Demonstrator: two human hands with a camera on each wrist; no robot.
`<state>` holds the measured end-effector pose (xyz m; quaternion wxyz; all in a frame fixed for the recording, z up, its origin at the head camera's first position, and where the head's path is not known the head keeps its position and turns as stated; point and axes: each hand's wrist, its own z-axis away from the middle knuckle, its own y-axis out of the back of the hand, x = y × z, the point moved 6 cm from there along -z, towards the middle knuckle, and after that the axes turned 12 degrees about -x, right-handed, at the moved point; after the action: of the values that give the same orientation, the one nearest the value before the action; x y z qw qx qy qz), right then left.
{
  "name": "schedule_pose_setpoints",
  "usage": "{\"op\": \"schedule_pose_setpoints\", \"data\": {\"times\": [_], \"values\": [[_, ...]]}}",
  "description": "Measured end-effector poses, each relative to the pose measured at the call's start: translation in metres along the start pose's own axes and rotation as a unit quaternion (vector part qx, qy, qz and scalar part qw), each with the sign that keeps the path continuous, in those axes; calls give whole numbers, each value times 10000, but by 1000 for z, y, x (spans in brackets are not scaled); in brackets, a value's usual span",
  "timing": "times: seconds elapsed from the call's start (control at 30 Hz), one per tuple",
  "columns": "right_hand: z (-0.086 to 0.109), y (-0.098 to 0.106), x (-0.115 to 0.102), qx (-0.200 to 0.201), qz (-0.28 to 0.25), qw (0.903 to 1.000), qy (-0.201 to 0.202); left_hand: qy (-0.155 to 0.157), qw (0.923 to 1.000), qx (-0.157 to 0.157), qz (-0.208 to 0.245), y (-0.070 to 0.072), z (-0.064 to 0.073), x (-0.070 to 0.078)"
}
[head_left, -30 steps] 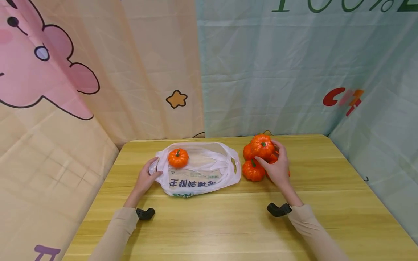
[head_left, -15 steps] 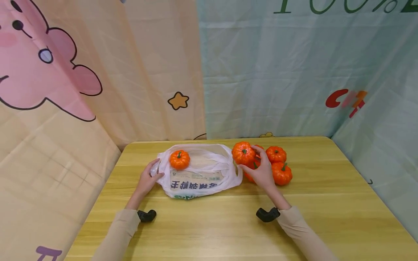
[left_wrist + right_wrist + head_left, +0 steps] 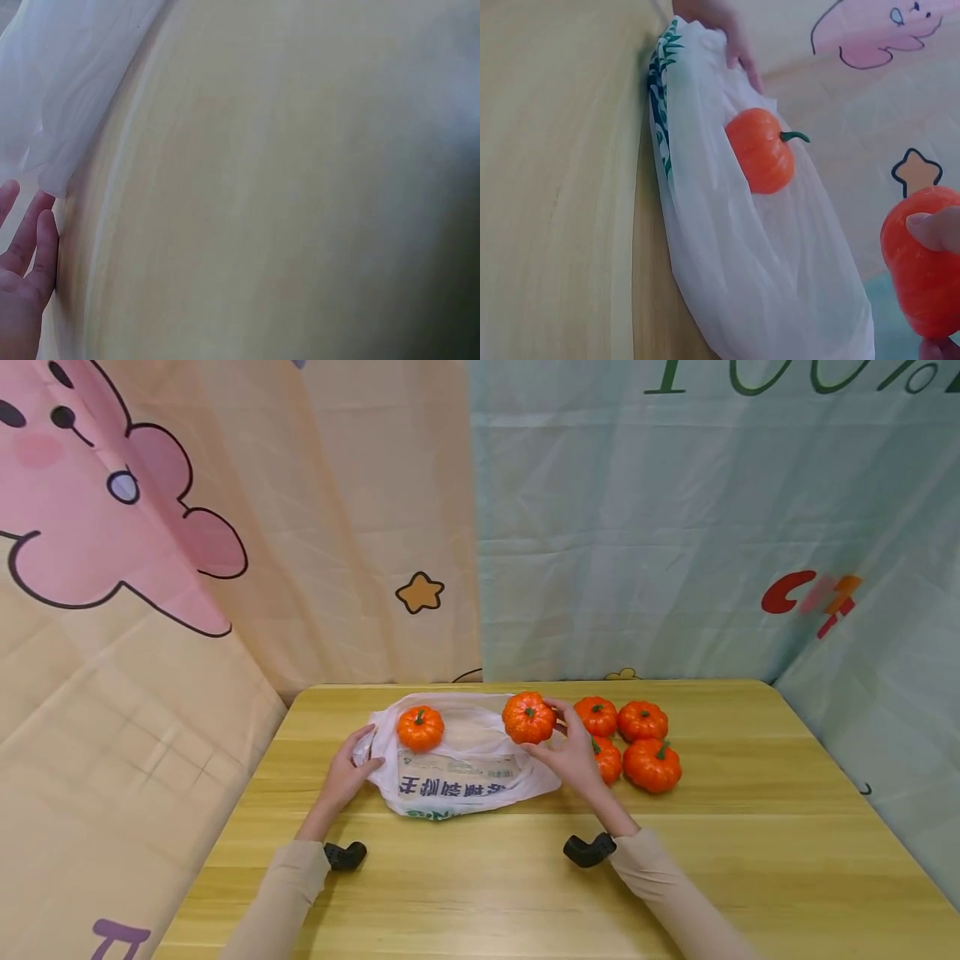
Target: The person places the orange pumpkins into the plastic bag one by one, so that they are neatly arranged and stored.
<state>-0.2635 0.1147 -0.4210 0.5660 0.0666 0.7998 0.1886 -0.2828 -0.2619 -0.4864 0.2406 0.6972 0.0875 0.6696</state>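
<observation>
As the head view shows, my right hand (image 3: 572, 758) grips a miniature orange pumpkin (image 3: 529, 718) over the white plastic bag (image 3: 465, 803); my left hand (image 3: 349, 770), fingers spread, touches its left end, near a second pumpkin (image 3: 420, 728) inside. Four more pumpkins (image 3: 642, 721) sit on the worktop (image 3: 450, 893). My left wrist view shows straight fingers against the plastic; the right, my thumb (image 3: 937, 229) on the held pumpkin.

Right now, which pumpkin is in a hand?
The pumpkin pinched by the right hand, over the right end of the bag; the one in its mouth and four on the table aren't held.
</observation>
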Motion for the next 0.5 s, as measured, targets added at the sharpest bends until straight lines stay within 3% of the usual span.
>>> {"op": "schedule_pose_setpoints", "data": {"times": [0.17,0.3,0.37,0.5], "values": [[-8,-18,1,-295,-130,9993,-166,18,10000,-32,42,0,1,3],[-15,-29,1,-477,-194,9983,-267,69,9999,-89,26,-2,10,25],[-19,-34,2,-536,-152,9980,-286,95,9999,-111,75,-2,10,28],[-25,-43,2,-614,-93,9979,-207,40,9999,-65,72,-1,4,11]]}}
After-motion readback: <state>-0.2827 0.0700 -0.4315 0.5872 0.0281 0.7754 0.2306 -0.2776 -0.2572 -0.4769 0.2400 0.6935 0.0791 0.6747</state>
